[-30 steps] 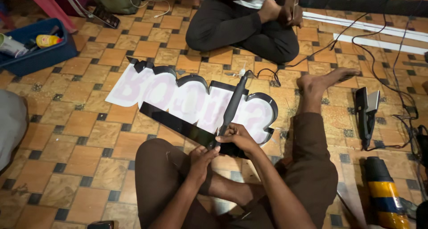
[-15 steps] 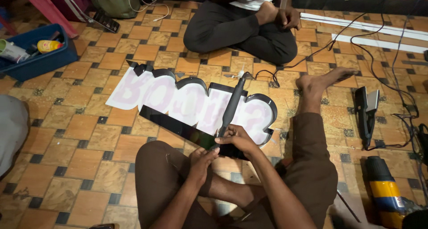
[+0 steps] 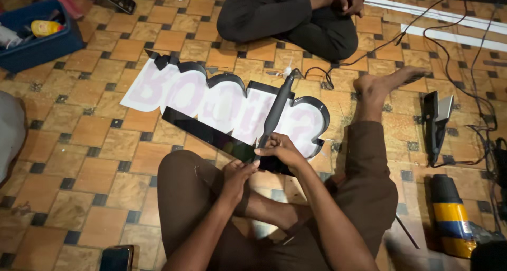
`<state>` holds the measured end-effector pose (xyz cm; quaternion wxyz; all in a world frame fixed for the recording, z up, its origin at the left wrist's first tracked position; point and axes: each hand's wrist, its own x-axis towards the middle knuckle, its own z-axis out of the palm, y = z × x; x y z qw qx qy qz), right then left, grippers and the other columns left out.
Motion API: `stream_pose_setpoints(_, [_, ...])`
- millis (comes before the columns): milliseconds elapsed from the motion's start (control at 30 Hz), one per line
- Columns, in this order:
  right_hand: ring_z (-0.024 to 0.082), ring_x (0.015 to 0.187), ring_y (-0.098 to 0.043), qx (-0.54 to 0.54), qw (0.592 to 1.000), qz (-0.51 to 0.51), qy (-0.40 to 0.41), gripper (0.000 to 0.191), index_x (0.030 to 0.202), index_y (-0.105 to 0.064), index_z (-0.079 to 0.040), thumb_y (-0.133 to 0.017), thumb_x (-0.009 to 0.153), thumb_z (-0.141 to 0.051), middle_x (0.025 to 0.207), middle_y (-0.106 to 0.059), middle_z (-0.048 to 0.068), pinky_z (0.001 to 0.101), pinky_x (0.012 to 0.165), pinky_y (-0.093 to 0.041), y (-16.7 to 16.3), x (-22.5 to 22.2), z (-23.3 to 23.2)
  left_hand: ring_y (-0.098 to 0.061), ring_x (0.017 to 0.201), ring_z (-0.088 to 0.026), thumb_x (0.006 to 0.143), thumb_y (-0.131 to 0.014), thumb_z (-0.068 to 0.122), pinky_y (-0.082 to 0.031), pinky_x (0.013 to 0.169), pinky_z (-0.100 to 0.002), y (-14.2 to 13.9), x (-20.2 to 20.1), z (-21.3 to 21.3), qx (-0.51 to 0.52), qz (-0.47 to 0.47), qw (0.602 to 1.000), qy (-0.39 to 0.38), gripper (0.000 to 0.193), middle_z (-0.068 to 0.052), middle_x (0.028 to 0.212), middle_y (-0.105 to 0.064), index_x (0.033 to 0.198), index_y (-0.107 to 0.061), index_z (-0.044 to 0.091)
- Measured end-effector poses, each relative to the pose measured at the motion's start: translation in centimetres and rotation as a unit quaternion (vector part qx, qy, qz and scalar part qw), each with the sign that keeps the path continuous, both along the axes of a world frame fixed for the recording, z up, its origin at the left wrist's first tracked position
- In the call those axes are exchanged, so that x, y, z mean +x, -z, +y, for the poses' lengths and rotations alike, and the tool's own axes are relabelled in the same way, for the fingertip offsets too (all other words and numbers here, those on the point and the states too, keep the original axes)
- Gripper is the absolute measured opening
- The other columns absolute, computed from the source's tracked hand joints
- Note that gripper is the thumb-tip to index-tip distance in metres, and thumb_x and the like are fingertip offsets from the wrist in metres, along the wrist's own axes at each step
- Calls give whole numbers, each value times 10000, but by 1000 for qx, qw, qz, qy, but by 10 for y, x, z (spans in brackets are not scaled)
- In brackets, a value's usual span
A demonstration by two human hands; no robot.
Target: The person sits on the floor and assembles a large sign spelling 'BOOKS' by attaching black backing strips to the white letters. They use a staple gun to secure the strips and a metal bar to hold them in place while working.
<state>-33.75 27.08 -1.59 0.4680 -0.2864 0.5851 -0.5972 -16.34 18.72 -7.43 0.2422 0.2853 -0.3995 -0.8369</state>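
A sign panel lies flat on the tiled floor, just ahead of the seated person's knees, with a corded tool slanting across its right end. Behind it sits another person; a bin stands far left, a phone near left, and a heat gun right.

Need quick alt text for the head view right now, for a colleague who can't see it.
Seated on a tiled floor, a person's right hand grips a dark corded tool against the black edge strip of a white letter-shaped sign, left hand beside it. Another person sits opposite.
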Motion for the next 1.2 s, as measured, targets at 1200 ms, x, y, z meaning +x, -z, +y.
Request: stream_pose_setpoints(1200, [90, 783, -664, 13, 1000, -5, 1, 237, 997, -696, -56, -823, 796, -49, 835, -699, -25, 247, 733, -533, 3, 1, 1, -705, 818, -105, 840, -809, 52, -565, 776, -249, -7, 2, 2, 13, 27, 999, 12, 174, -18, 911, -743, 988, -717, 45])
